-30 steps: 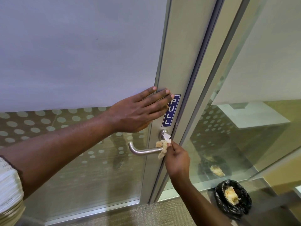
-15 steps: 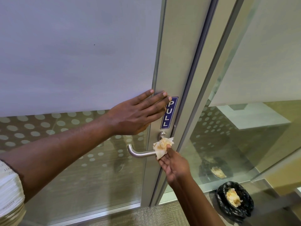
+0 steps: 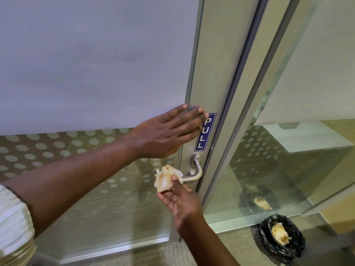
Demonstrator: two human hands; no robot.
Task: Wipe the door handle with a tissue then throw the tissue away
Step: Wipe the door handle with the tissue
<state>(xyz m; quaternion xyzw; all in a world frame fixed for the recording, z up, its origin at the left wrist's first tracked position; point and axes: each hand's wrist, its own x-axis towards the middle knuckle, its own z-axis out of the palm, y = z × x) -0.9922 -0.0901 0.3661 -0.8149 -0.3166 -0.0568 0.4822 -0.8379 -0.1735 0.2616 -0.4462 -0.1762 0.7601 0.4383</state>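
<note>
Head view shows me mid-wipe: my left hand (image 3: pixel 163 134) lies spread flat on the door frame (image 3: pixel 209 73), my right hand (image 3: pixel 178 200) pinches the crumpled tissue (image 3: pixel 165 177) against the lever handle (image 3: pixel 192 176), so next I'd judge a drop into the black-lined bin (image 3: pixel 282 239).

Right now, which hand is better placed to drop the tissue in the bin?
Right hand: it already pinches the tissue at the handle, on the bin's side. Left hand lies flat on the door.
</note>
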